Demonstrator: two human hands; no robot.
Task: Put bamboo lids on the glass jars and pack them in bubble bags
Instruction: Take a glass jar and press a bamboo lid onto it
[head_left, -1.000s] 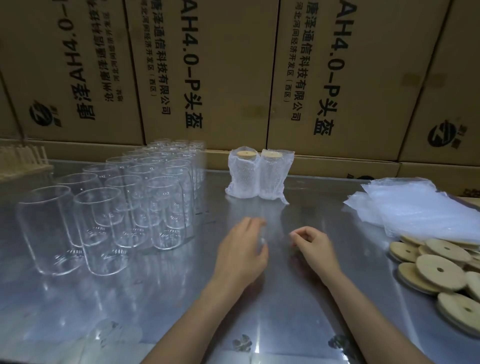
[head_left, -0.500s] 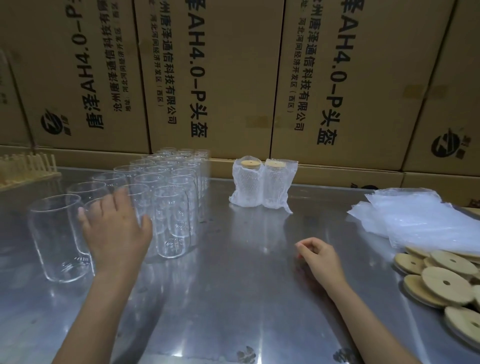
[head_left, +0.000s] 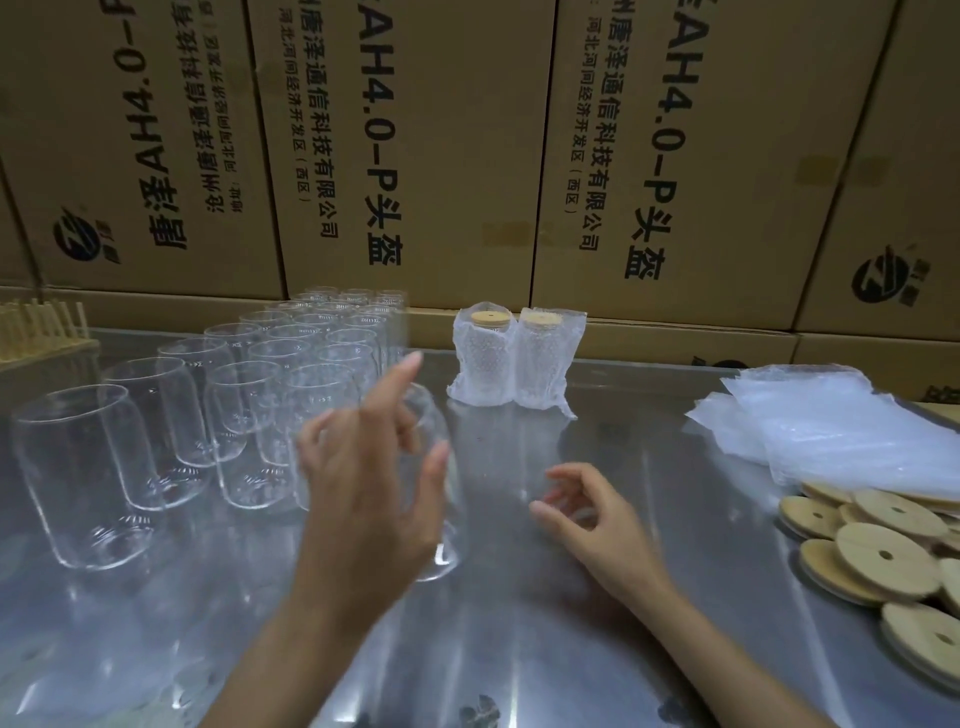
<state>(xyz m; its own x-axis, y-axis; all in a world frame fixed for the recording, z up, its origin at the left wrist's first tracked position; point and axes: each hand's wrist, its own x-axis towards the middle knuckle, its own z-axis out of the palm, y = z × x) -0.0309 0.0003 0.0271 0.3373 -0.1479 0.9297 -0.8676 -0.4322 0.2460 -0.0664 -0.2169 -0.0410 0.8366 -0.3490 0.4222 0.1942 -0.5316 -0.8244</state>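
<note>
Now my left hand (head_left: 363, 499) has pulled one jar (head_left: 436, 499) from the bunch, holding it; my right hand (head_left: 587, 514) waits loosely curled, holding nothing, so a lid (head_left: 878, 561) comes next.

Illumination is dim and warm, with a yellow-brown cast over the whole frame. The steel table (head_left: 519, 649) carries soft, smeared reflections; the brightest streaks lie at 6 o'clock and 8 o'clock, indicating overhead light. Shadows are faint and diffuse. The left hand (head_left: 363, 499) shows marked motion blur, and the glass jar (head_left: 441, 493) behind it is also smeared. The right hand (head_left: 587, 514) is slightly soft. Wide-angle distortion bows the cardboard boxes (head_left: 415, 145) outward toward 10 o'clock and 2 o'clock. The bamboo lids (head_left: 878, 556) at 4 o'clock render reasonably sharp.
</note>
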